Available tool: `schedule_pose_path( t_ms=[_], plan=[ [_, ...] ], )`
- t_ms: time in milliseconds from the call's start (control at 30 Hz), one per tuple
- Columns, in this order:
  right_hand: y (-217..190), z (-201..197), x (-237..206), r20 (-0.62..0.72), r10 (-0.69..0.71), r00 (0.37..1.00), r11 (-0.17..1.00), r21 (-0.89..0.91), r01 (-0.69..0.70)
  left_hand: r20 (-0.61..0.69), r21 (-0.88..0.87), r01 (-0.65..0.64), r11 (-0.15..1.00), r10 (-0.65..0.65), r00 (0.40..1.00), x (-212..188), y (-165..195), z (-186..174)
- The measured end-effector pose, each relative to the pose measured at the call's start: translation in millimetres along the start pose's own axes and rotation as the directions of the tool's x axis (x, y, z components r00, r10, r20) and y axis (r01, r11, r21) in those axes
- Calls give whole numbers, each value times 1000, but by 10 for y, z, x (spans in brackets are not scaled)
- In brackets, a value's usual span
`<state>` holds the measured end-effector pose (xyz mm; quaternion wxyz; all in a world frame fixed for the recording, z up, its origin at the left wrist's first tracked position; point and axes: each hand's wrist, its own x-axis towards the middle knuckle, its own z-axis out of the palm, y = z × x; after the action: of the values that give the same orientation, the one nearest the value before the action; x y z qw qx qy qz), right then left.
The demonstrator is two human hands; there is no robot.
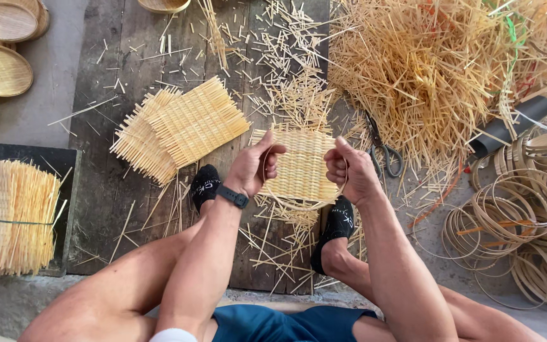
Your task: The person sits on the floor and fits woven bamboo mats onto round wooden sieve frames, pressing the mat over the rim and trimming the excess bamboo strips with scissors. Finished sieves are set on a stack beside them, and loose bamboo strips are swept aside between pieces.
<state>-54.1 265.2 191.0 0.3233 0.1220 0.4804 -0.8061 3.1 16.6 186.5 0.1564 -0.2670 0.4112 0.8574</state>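
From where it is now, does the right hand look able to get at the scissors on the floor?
Probably yes. The scissors lie uncovered just beyond the right hand, nothing between them. But that hand grips the woven mat with the left hand, so it must let go first.

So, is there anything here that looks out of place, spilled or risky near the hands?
Yes. Scissors lie half buried under loose bamboo strips, close to the right hand. Cut offcuts are scattered over the boards. Both hands, left hand too, grip the woven mat; it looks intact.

woven mats (182, 126) left, perhaps scissors (382, 147) right
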Motion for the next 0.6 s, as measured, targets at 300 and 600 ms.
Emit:
schedule_pose_path(
  t_ms=[300,600],
  plan=[
    [223,-207,172,43,38,998,986,163,-44,2,-394,57,917,-61,998,332,-442,-294],
    [322,-275,275,-387,-151,910,663,-722,-197,-365,129,-206,970,240,900,556,-685,-584]
  ],
)
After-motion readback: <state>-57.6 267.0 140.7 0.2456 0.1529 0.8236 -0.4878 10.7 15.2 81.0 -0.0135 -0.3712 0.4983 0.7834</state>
